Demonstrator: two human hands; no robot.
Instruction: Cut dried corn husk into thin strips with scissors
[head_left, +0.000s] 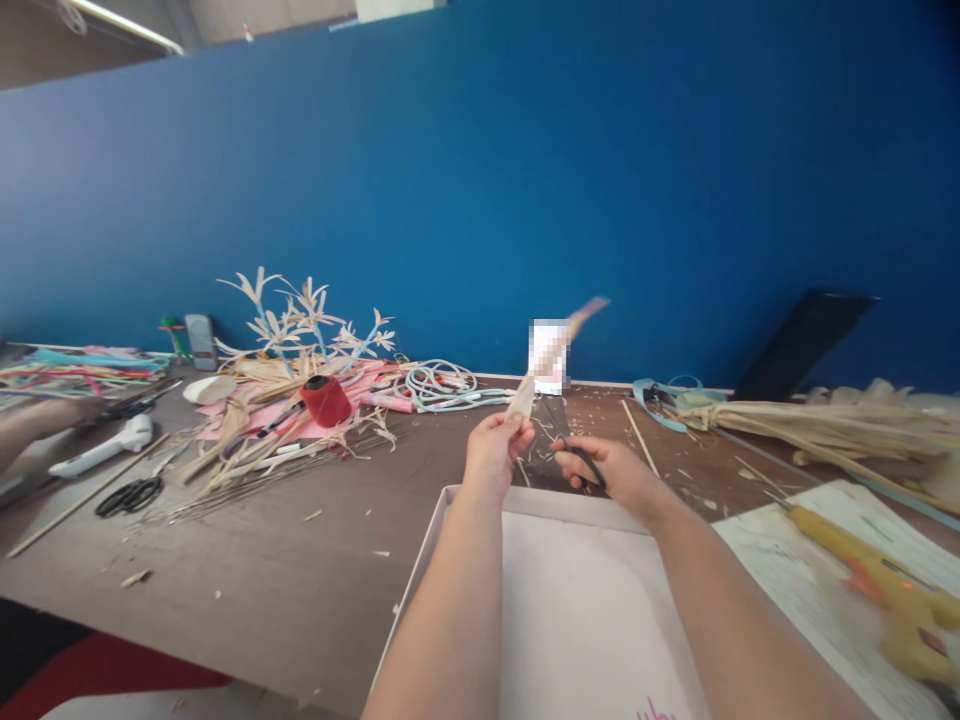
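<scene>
My left hand pinches the lower end of a pale dried husk strip, which slants up to the right; its tip is smeared by motion. Fingers of my right hand are curled through the black handles of a pair of scissors. The scissor blades are hard to make out against the dark tabletop. Both hands are above the far rim of a shallow white box lid, a small gap apart.
On the left stand husk flowers beside a red thread spool, more black scissors and a white glue gun. Another person's hand is at far left. On the right lie a yellow glue gun and a husk bundle.
</scene>
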